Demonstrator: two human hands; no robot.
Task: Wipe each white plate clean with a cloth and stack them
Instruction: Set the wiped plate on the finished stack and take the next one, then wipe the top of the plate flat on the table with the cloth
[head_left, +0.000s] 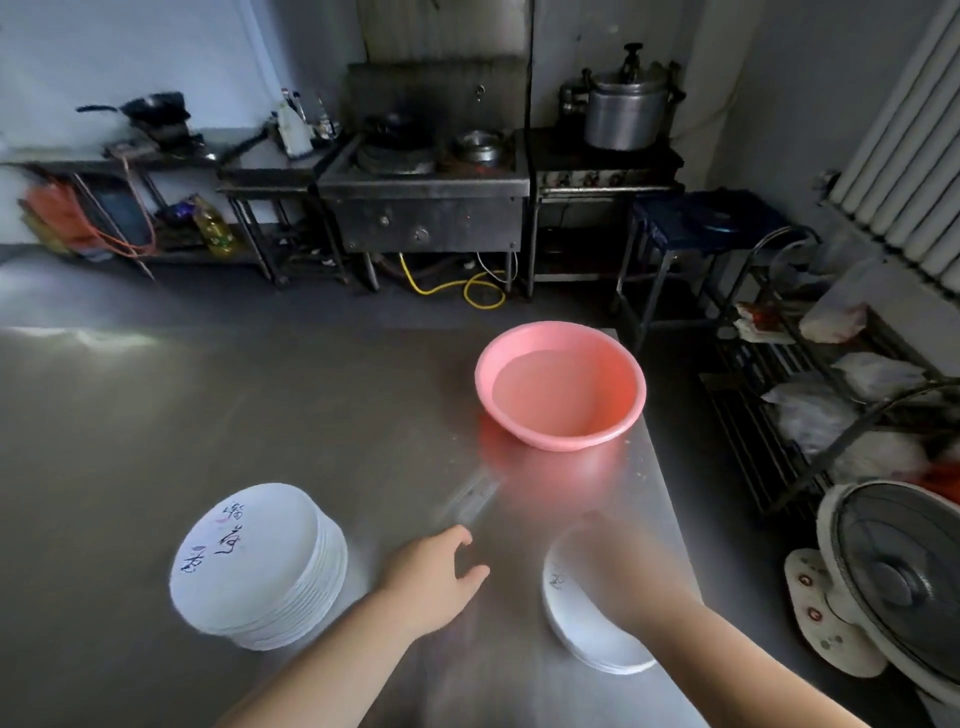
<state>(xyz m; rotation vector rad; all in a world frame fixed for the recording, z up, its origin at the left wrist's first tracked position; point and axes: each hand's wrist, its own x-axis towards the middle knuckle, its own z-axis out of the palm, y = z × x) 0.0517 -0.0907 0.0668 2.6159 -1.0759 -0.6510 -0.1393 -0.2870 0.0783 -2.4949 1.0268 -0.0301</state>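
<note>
Two plate stacks on the steel table, both our hands over it.

The tall stack (260, 566) of white plates with dark writing sits at the left of the table (156, 415); a lower stack (582, 618) lies near the right edge. Our right hand (623, 566) is over the low stack, too blurred for us to tell how its fingers lie or whether they touch a plate. Our left hand (436, 571) is above bare table between the stacks, fingers loosely spread, holding nothing. Beyond the hands stands a pink basin (561, 384) with water in it, well apart from both stacks. A fan (893, 582) stands off the table's right edge, with a wire rack (810, 395) of bags behind it and a stove (426, 192) at the far wall.
</note>
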